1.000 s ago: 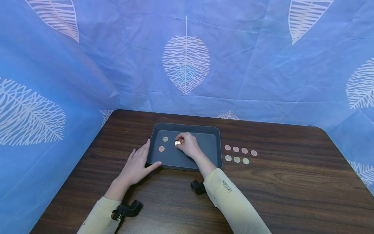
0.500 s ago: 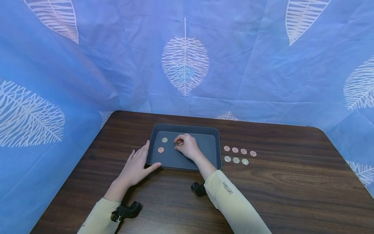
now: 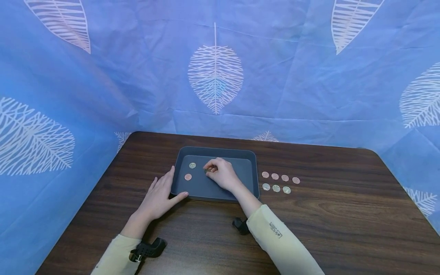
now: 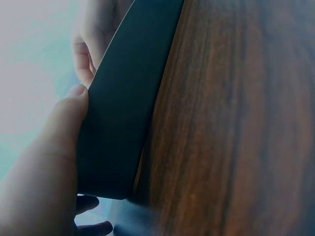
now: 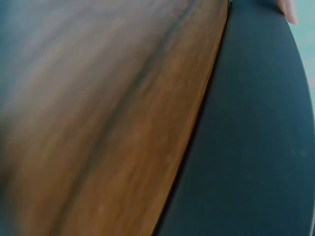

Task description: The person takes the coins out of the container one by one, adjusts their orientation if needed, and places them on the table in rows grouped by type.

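A dark grey tray [image 3: 237, 197] lies on the table. My left hand [image 3: 157, 196] rests at its front left corner with fingers fairly straight; in the left wrist view the thumb [image 4: 74, 98] touches the rim. Over the middle of the tray, my right hand [image 3: 221, 173] pinches a coin [image 3: 207, 170] between thumb and fingertips, mostly covered by them. Left of that hand, a silvery coin [image 3: 192, 165] and a copper-coloured coin [image 3: 188, 177] lie flat on the tray's floor. The right wrist view shows mainly the tray's outer wall [image 5: 246, 123].
On the table right of the tray, a row of several copper-coloured coins [image 3: 275, 176] lies behind a row of 3 silvery coins [image 3: 276, 188]. The brown wooden table [image 3: 337, 210] extends around them. A blue leaf-patterned cloth [image 3: 288, 76] hangs behind.
The coin in my right hand has turned from showing its face to nearly edge-on. The right forearm has shifted slightly to the right and down. My left hand stays at the tray's corner.
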Demonstrator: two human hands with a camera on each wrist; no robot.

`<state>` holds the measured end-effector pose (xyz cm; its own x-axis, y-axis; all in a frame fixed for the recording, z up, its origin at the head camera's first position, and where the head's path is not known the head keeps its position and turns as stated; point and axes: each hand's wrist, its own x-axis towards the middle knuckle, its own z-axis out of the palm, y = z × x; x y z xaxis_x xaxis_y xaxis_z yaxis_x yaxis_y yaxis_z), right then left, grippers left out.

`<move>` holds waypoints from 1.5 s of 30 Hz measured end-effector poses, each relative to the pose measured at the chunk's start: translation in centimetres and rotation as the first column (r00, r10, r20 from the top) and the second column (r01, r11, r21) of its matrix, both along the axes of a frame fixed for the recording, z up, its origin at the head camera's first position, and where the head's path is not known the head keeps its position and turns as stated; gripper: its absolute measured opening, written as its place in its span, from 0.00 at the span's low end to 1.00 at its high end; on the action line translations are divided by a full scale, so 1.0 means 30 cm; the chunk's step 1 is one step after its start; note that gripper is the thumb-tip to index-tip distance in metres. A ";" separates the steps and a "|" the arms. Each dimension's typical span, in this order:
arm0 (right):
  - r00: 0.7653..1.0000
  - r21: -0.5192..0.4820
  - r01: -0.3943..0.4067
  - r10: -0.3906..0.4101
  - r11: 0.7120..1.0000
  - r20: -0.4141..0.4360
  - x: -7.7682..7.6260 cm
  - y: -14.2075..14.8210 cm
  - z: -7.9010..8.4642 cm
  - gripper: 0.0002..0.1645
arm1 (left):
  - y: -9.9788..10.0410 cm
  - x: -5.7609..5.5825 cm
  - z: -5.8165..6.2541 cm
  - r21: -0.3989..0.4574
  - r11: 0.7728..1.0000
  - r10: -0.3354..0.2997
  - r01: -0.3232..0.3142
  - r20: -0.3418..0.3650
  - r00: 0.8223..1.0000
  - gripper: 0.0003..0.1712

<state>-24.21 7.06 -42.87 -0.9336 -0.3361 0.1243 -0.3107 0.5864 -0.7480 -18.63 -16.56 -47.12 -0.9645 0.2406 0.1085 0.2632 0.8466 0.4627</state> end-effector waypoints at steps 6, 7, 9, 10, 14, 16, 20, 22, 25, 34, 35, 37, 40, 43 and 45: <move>0.999 -0.015 -0.010 0.009 1.000 -0.036 0.017 0.047 0.005 0.06 | 0.000 0.001 0.000 -0.001 1.000 -0.004 0.004 -0.001 1.000 0.60; 0.999 -0.016 -0.009 0.008 1.000 -0.040 0.019 0.057 0.006 0.06 | 0.000 0.002 0.000 -0.003 1.000 -0.005 0.005 -0.001 1.000 0.60; 0.999 -0.018 -0.002 0.002 1.000 -0.043 0.025 0.078 0.005 0.06 | -0.001 0.003 0.000 -0.004 1.000 -0.007 0.007 -0.003 1.000 0.60; 0.999 -0.019 0.000 -0.001 1.000 -0.046 0.028 0.089 0.006 0.06 | -0.001 0.003 0.000 -0.004 1.000 -0.009 0.009 -0.004 1.000 0.60; 0.998 -0.028 0.019 -0.020 0.999 -0.056 0.037 0.138 0.005 0.06 | -0.003 0.004 -0.002 -0.004 1.000 -0.016 0.016 -0.010 1.000 0.60; 0.998 -0.032 0.027 -0.029 0.999 -0.062 0.041 0.164 0.008 0.07 | -0.004 0.004 -0.003 -0.006 1.000 -0.020 0.020 -0.016 1.000 0.60; 0.997 -0.043 0.045 -0.047 0.998 -0.061 0.056 0.217 0.019 0.08 | -0.006 0.001 -0.006 -0.011 1.000 -0.024 0.024 -0.025 0.999 0.60; 0.997 -0.051 0.051 -0.054 0.997 -0.055 0.067 0.244 0.023 0.09 | -0.006 0.000 -0.007 -0.014 1.000 -0.024 0.023 -0.029 0.999 0.60; 0.997 -0.066 0.055 -0.058 0.996 -0.044 0.082 0.284 0.028 0.09 | -0.006 0.000 -0.006 -0.015 1.000 -0.022 0.022 -0.027 0.999 0.61; 0.995 -0.119 0.099 -0.095 0.988 0.037 0.114 0.392 0.036 0.11 | -0.003 0.003 0.001 -0.015 1.000 -0.013 0.013 -0.014 1.000 0.60; 0.995 -0.126 0.101 -0.096 0.987 0.040 0.115 0.402 0.036 0.11 | -0.002 0.003 0.001 -0.014 1.000 -0.012 0.012 -0.013 1.000 0.60; 0.994 -0.128 0.108 -0.104 0.986 0.037 0.116 0.421 0.035 0.12 | -0.002 0.002 0.001 -0.012 1.000 -0.012 0.012 -0.012 1.000 0.60; 0.992 -0.115 0.121 -0.118 0.986 0.031 0.118 0.446 0.034 0.11 | -0.002 0.002 0.000 -0.008 1.000 -0.012 0.012 -0.012 1.000 0.60; 0.990 -0.101 0.140 -0.139 0.985 0.024 0.121 0.469 0.032 0.11 | -0.003 0.001 -0.002 -0.007 1.000 -0.011 0.011 -0.013 1.000 0.59; 0.988 -0.094 0.154 -0.153 0.984 0.019 0.122 0.483 0.032 0.11 | -0.004 0.001 -0.003 -0.006 1.000 -0.010 0.010 -0.013 1.000 0.59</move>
<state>-20.56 21.56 -41.92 -0.9747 -0.1762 0.1377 -0.2137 0.5526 -0.8056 -18.60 -16.67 -47.23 -0.9606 0.2510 0.1191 0.2775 0.8466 0.4541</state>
